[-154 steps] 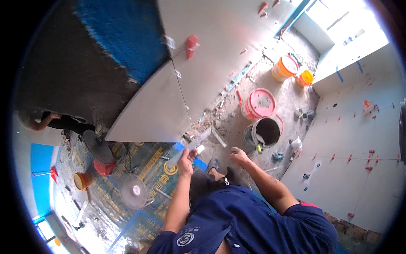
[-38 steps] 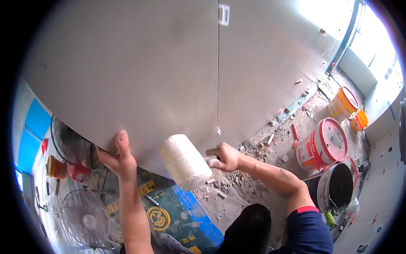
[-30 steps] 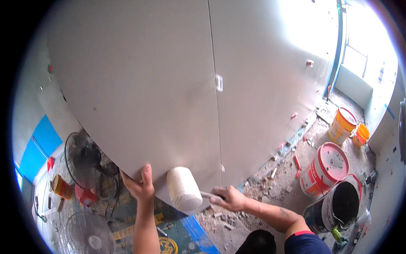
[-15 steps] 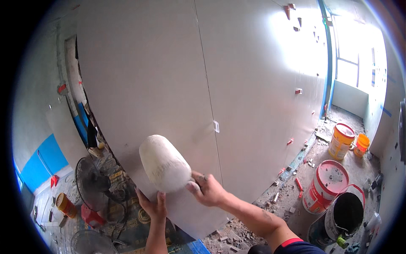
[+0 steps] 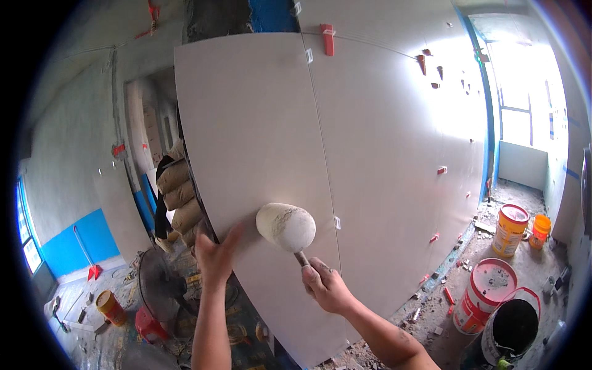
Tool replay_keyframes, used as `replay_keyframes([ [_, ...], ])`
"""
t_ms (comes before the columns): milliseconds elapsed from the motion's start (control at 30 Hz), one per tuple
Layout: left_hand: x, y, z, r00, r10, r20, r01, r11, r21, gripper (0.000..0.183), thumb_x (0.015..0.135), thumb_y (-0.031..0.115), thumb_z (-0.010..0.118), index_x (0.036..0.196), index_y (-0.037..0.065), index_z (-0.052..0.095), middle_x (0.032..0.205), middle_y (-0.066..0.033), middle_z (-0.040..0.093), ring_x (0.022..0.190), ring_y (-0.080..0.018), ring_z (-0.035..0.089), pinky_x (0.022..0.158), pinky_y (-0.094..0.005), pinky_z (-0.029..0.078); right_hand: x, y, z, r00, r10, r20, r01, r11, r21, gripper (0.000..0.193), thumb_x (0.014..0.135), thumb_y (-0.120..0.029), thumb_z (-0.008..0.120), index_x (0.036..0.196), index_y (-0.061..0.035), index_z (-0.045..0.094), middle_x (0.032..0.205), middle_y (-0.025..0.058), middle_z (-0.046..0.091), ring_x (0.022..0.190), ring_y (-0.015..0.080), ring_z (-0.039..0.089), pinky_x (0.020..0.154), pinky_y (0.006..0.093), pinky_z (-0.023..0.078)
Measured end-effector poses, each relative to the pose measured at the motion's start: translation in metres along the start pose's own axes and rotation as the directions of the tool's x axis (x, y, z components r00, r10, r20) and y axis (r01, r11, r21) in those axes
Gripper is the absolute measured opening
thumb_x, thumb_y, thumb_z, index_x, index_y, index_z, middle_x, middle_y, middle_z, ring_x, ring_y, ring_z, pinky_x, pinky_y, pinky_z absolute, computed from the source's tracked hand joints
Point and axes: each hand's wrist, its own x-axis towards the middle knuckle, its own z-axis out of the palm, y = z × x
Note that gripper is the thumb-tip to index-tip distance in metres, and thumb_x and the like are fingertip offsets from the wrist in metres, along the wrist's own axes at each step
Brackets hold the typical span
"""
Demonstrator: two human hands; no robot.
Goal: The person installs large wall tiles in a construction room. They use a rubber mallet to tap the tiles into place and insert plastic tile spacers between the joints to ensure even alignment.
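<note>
My right hand (image 5: 327, 287) is closed round the short handle of a white rubber mallet (image 5: 280, 223). The mallet's rounded head is held up in front of a large pale wall tile (image 5: 253, 123); whether it touches the face cannot be made out. My left hand (image 5: 214, 256) is by the tile's left edge, thumb and fingers apart, slightly smeared by motion. A thin vertical joint parts this tile from the neighbouring one. White clips (image 5: 337, 222) sit in that joint, and a red wedge (image 5: 328, 41) is near its top.
At right are a yellow bucket (image 5: 510, 231), a small orange bucket (image 5: 540, 231), a red-and-white bucket (image 5: 487, 296) and a dark open bucket (image 5: 512, 324). Rubble lines the wall's foot. A fan (image 5: 159, 283) stands at left, with stacked brown bags (image 5: 176, 194) behind the tile edge.
The view has tilted up, showing the tile's top edge. The mallet head, earlier close above my left hand, is now farther right of it. My left hand has moved up along the tile's edge.
</note>
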Motion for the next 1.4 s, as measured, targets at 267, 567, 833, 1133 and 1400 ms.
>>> replay_keyframes([
  [267,-0.004,0.028,0.023,0.963,0.185,-0.195,-0.199,0.978,-0.056,0.045,0.072,0.02,0.086,0.102,-0.005,0.064,0.097,-0.0117,0.069,0.087,-0.0198,0.065,0.078,-0.0331,0.053,0.053,-0.063,-0.001,0.665,-0.666,-0.338,0.545,0.742,-0.39,0.035,0.103,-0.034,0.044,0.087,-0.0037,0.051,0.062,0.0105,0.05,0.053,0.0241,0.049,0.052,0.0362,0.044],
  [567,-0.002,0.021,0.021,0.972,0.12,-0.199,-0.12,0.993,0.012,0.048,0.069,0.025,0.089,0.098,-0.005,0.066,0.094,-0.0119,0.069,0.082,-0.0199,0.067,0.075,-0.0336,0.054,0.098,-0.115,-0.005,0.719,-0.574,-0.392,0.457,0.816,-0.355,0.035,0.102,-0.033,0.048,0.088,-0.0008,0.049,0.06,0.024,0.053,0.059,0.048,0.056,0.052,0.0495,0.044],
  [833,0.011,0.066,-0.008,0.991,-0.035,-0.126,0.059,0.98,0.19,0.069,0.071,0.033,0.087,0.12,-0.007,0.058,0.112,-0.0184,0.067,0.093,-0.0257,0.067,0.084,-0.0397,0.054,0.108,-0.145,-0.019,0.878,-0.347,-0.33,0.253,0.921,-0.297,0.048,0.103,-0.044,0.04,0.088,0.0002,0.05,0.061,0.0241,0.056,0.058,0.0469,0.056,0.056,0.0515,0.044],
  [1133,0.148,0.205,0.001,0.505,0.722,0.473,-0.564,-0.138,0.814,0.059,0.098,0.04,0.05,0.144,0.004,0.043,0.151,-0.0121,0.041,0.141,-0.0289,0.036,0.117,-0.0421,0.027,0.097,-0.141,-0.029,0.945,-0.225,-0.238,0.156,0.948,-0.277,0.039,0.104,-0.039,0.04,0.107,-0.0018,0.053,0.073,0.0226,0.061,0.067,0.0419,0.059,0.063,0.0481,0.047],
  [1400,0.15,0.209,0.015,0.511,0.699,0.5,-0.549,-0.182,0.816,0.045,0.103,0.025,0.039,0.142,0.005,0.047,0.148,-0.0103,0.046,0.139,-0.0243,0.04,0.12,-0.042,0.023,0.106,-0.125,-0.033,0.415,-0.866,-0.278,0.701,0.499,-0.51,0.056,0.101,-0.012,0.046,0.153,-0.0122,0.026,0.071,0.0078,0.052,0.06,0.0173,0.051,0.064,0.0342,0.049],
])
